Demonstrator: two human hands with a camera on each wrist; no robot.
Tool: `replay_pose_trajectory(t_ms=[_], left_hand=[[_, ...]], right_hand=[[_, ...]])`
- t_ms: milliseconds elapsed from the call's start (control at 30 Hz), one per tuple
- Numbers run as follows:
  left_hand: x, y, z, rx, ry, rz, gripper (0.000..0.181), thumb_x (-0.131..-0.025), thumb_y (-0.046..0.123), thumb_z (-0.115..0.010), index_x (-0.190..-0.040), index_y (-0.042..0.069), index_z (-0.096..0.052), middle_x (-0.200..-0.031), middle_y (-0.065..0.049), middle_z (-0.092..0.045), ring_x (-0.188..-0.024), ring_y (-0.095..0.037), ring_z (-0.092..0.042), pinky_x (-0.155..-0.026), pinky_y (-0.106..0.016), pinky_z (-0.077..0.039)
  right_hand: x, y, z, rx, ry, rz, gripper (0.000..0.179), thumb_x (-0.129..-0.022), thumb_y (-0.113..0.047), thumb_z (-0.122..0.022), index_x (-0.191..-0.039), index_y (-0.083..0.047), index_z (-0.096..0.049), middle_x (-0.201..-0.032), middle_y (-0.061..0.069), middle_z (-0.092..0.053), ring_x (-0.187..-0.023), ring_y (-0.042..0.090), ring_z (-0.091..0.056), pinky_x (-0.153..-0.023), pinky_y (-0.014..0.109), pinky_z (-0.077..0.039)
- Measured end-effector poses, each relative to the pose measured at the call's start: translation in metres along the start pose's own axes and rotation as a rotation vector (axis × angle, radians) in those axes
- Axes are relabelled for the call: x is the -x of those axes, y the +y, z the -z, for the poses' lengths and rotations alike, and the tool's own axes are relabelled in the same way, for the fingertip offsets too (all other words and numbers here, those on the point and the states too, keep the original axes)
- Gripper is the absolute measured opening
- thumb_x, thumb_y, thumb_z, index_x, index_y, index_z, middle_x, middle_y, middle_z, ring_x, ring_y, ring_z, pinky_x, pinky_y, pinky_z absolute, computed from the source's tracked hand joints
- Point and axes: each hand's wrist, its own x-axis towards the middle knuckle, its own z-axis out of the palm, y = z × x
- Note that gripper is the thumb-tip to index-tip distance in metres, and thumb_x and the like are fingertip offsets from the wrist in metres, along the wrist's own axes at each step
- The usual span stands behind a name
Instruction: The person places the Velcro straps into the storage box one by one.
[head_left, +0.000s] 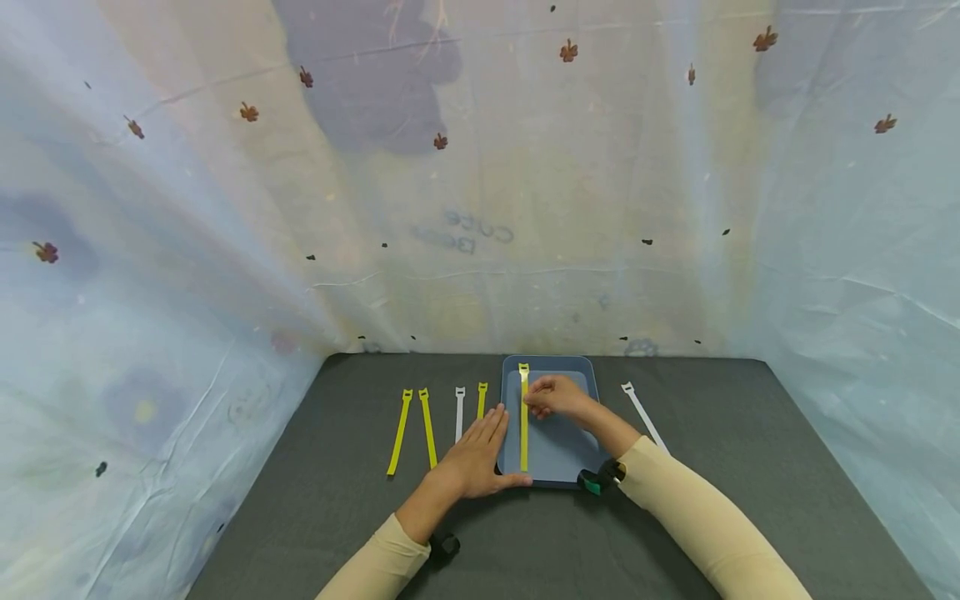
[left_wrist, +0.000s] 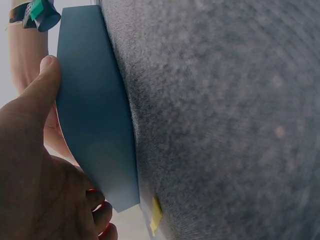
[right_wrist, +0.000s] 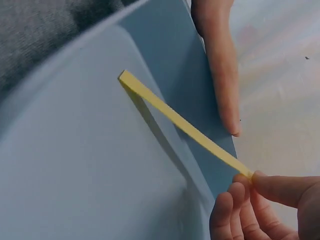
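My right hand [head_left: 553,396] pinches a yellow hook-and-loop cable tie [head_left: 523,442] between thumb and fingertips, over the left part of a blue-grey tray [head_left: 562,454]. In the right wrist view the yellow cable tie [right_wrist: 182,122] slants away from the pinch, its far end close over the tray floor with a shadow beneath. My left hand [head_left: 472,458] rests on the tray's near left corner. Its fingers lie straight along the left rim, and the thumb stretches along the front rim, as the left wrist view also shows on the tray wall [left_wrist: 97,110].
Left of the tray lie two yellow ties [head_left: 401,433] [head_left: 428,425], a white tie [head_left: 460,412] and another yellow tie [head_left: 482,398], partly behind the left hand. A white tie [head_left: 645,418] lies on the right, partly under the right forearm. A patterned curtain [head_left: 480,208] surrounds the dark table [head_left: 315,517].
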Motion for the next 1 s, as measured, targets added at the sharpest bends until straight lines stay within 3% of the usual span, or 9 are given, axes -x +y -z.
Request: replay_pose_trajectory(t_ms=[267, 600, 1000], left_hand=[[0.001, 0.0, 0.0, -0.004, 0.001, -0.002, 0.121, -0.094, 0.085, -0.053, -0.171, 0.001, -0.013, -0.18, -0.017, -0.009, -0.167, -0.032, -0.01, -0.134, -0.05, -0.015], [0.0, 0.003, 0.003, -0.061, -0.014, 0.013, 0.118, -0.096, 0.082, -0.055, -0.172, 0.003, -0.012, -0.18, -0.015, -0.01, -0.166, -0.03, -0.013, -0.134, -0.048, -0.018], [0.0, 0.002, 0.001, -0.062, -0.015, 0.016, 0.12, -0.095, 0.084, -0.053, -0.172, 0.004, -0.01, -0.181, -0.014, -0.006, -0.167, -0.029, -0.011, -0.134, -0.046, -0.017]], right_hand=[[-0.008, -0.005, -0.004, 0.086, 0.01, 0.02, 0.014, -0.104, -0.008, -0.071, -0.107, 0.005, -0.07, -0.093, 0.019, -0.076, -0.08, 0.027, -0.075, -0.075, 0.041, -0.064], [-0.019, -0.002, -0.008, 0.132, 0.015, -0.037, 0.011, -0.103, -0.009, -0.072, -0.105, 0.002, -0.072, -0.094, 0.014, -0.077, -0.079, 0.022, -0.073, -0.07, 0.035, -0.063], [-0.026, 0.002, -0.014, 0.178, 0.036, -0.057, 0.007, -0.101, -0.008, -0.075, -0.1, -0.001, -0.073, -0.088, 0.011, -0.076, -0.073, 0.019, -0.071, -0.064, 0.03, -0.061]])
